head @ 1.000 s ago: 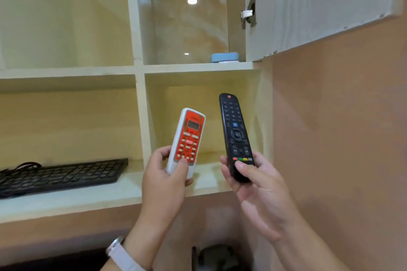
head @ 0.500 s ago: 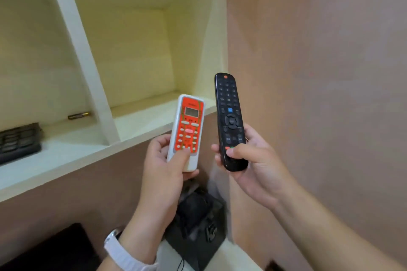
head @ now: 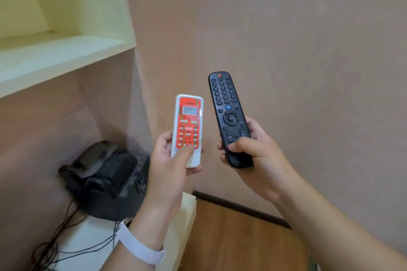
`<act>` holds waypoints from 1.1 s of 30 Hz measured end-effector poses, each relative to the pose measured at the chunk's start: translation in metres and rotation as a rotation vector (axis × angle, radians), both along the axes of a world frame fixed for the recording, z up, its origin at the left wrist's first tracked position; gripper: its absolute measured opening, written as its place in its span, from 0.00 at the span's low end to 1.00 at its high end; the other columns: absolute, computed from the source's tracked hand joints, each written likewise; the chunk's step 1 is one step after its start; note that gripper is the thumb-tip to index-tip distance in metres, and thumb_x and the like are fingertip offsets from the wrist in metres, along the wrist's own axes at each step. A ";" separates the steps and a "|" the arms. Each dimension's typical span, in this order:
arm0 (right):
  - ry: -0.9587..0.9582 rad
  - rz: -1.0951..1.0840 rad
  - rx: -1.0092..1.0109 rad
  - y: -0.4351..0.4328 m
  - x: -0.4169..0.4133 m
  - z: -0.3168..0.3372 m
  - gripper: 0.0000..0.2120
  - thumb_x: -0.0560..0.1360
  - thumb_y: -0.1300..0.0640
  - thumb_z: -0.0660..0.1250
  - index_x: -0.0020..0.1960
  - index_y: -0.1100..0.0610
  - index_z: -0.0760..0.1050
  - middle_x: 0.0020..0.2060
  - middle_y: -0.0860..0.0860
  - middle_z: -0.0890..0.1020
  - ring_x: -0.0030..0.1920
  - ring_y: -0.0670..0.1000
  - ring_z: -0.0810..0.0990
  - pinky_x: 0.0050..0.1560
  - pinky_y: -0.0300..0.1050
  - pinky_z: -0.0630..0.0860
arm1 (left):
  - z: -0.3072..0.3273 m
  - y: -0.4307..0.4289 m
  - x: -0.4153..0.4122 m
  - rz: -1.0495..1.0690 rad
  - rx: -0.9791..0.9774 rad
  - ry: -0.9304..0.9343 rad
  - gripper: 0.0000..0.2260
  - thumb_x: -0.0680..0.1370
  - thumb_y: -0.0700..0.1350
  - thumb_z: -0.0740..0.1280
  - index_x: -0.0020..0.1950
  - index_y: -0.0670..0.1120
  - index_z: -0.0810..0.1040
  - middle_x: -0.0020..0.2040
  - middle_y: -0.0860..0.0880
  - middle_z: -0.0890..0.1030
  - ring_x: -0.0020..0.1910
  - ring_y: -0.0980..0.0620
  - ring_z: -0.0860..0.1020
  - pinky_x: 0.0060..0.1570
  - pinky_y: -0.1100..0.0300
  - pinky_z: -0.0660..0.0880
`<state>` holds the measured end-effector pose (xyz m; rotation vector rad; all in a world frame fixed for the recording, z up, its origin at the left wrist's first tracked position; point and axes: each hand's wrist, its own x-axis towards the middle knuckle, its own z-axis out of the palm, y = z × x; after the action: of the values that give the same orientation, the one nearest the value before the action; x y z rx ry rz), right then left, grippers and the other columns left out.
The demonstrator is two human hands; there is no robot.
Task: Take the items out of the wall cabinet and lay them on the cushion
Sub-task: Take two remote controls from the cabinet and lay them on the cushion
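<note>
My left hand (head: 169,167) grips a white remote with a red face (head: 187,125), held upright with the thumb on its lower buttons. To its right, my right hand (head: 257,160) holds a long black remote (head: 229,114), also upright, thumb across its lower part. Both remotes are out in front of the pinkish wall, below and right of the wall cabinet (head: 66,48), whose bottom shelf shows at the upper left. No cushion is in view.
A black device (head: 105,178) with trailing cables sits on a white cabinet top (head: 94,233) in the corner below the shelf. Wooden floor (head: 237,240) and a dark skirting board lie at the lower middle. The wall fills the right side.
The view has swung right and down, away from the cabinet. Both hands with their remotes have come away from the shelf; the keyboard and upper shelves have left the frame.
</note>
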<state>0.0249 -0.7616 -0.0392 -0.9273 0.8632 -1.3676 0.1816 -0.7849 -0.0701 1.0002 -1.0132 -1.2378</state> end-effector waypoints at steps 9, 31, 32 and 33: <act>0.077 -0.304 0.019 0.098 -0.103 -0.012 0.29 0.61 0.67 0.64 0.62 0.54 0.70 0.38 0.47 0.84 0.39 0.48 0.82 0.39 0.44 0.77 | -0.010 0.060 -0.106 -0.264 0.041 -0.058 0.11 0.78 0.36 0.65 0.58 0.46 0.73 0.48 0.47 0.85 0.47 0.48 0.84 0.31 0.58 0.78; 0.009 -1.164 0.057 0.584 -0.424 -0.046 0.29 0.65 0.70 0.67 0.62 0.51 0.68 0.51 0.53 0.83 0.42 0.47 0.82 0.36 0.43 0.76 | -0.018 0.447 -0.514 -1.079 -0.021 -0.230 0.10 0.77 0.35 0.64 0.57 0.45 0.73 0.52 0.40 0.82 0.48 0.45 0.84 0.29 0.57 0.76; 0.002 -1.205 0.060 0.603 -0.430 -0.046 0.30 0.63 0.68 0.68 0.62 0.50 0.68 0.52 0.52 0.83 0.44 0.49 0.83 0.39 0.45 0.77 | -0.017 0.463 -0.527 -1.120 -0.028 -0.236 0.10 0.77 0.35 0.64 0.57 0.45 0.73 0.52 0.40 0.82 0.48 0.44 0.83 0.29 0.57 0.76; -0.012 -1.246 0.064 0.620 -0.436 -0.047 0.31 0.62 0.67 0.68 0.62 0.49 0.69 0.53 0.53 0.83 0.46 0.51 0.82 0.43 0.48 0.77 | -0.016 0.478 -0.539 -1.160 -0.034 -0.240 0.10 0.77 0.35 0.64 0.56 0.45 0.73 0.52 0.39 0.82 0.48 0.44 0.83 0.29 0.57 0.76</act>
<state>-0.4115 -0.1413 -0.0862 -0.2470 1.5739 -2.3412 -0.3578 -0.3072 -0.0866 0.4840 -1.9208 -2.0235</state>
